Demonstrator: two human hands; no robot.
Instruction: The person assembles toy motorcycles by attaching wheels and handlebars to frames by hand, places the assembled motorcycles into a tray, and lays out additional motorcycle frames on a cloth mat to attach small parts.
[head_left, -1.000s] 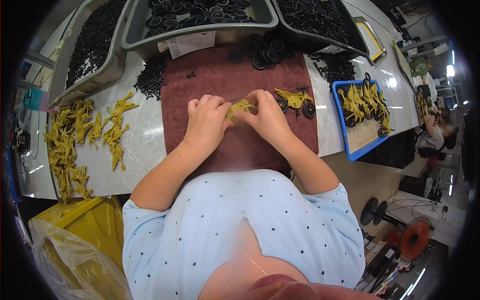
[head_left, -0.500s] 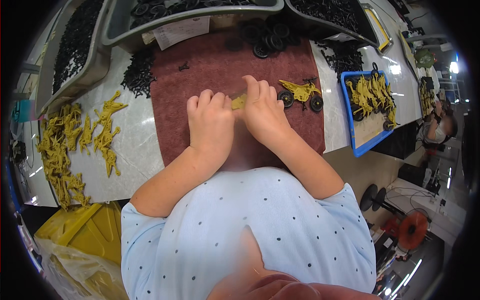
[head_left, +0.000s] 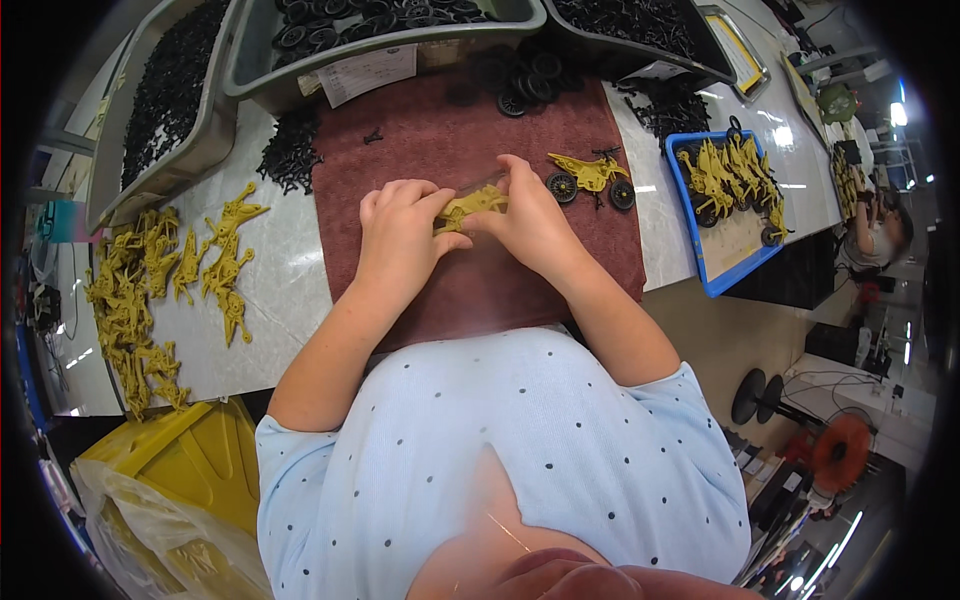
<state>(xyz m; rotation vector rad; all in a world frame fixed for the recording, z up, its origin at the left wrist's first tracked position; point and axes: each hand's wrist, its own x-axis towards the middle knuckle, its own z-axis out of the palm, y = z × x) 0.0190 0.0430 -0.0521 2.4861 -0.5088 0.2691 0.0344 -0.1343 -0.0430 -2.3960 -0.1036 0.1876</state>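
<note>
Compared with a moment ago, both hands sit slightly farther right on the mat, and the finished toy now lies just beyond my right knuckles instead of well off to the side. I see my left hand (head_left: 400, 235) curled around the near-left end of a yellow toy frame (head_left: 470, 207), fingers bent and thumb pressed against it. My right hand (head_left: 535, 225) grips the frame's right end, its fingers closed over the top. Together the two hands hold the frame just above the maroon mat (head_left: 440, 130), roughly at its middle.

Just right of my right hand, a finished yellow motorbike (head_left: 590, 177) with black wheels lies on the mat. Farther right, a blue tray (head_left: 730, 265) holds more finished bikes. Loose black wheels (head_left: 525, 80) lie at the mat's far edge, with grey bins (head_left: 250, 80) of black parts beyond them. On the white tabletop to the left, a heap of yellow frame halves (head_left: 150, 290) spreads out. A yellow crate (head_left: 185, 465) stands near, at lower left.
</note>
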